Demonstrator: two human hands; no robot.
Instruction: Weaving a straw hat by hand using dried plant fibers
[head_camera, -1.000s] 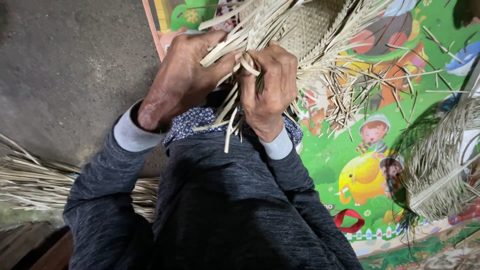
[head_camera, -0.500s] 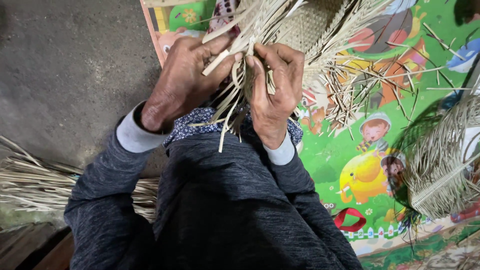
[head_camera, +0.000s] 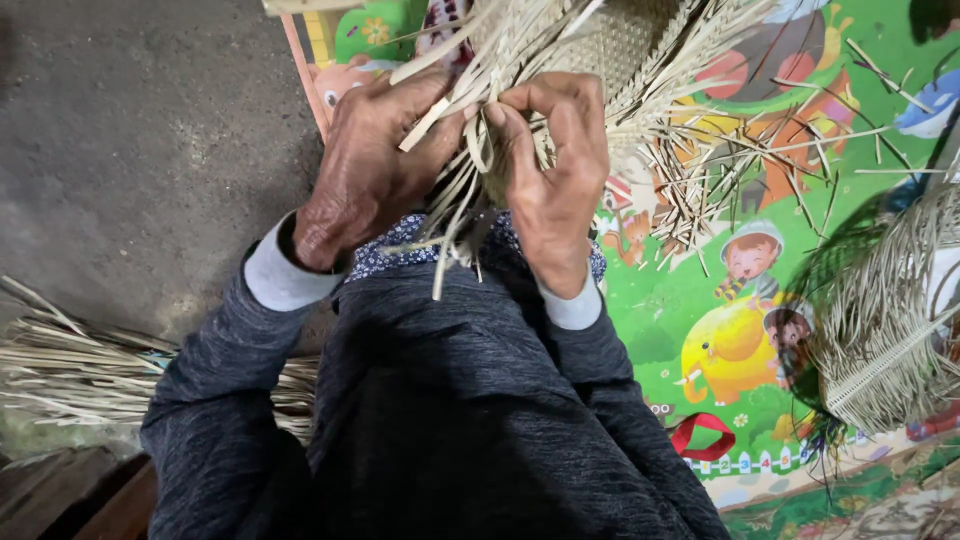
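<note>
A half-woven piece of pale straw (head_camera: 620, 45) lies in front of me, its loose strips (head_camera: 455, 205) hanging down toward my lap. My left hand (head_camera: 365, 175) grips a bunch of these strips from the left side. My right hand (head_camera: 550, 170) pinches a few strips between thumb and fingers, close beside the left hand. Both hands touch the same bundle. Dark grey sleeves with pale cuffs cover my forearms.
A colourful cartoon floor mat (head_camera: 740, 330) spreads to the right, littered with cut straw ends. Another woven straw piece (head_camera: 890, 320) lies at the right edge. A pile of long dry straw (head_camera: 70, 370) rests on the grey concrete floor (head_camera: 130, 130) at lower left.
Both hands have shifted slightly up and closer together on the bundle. The right fingers have curled over the strips, bending a strip into a loop.
</note>
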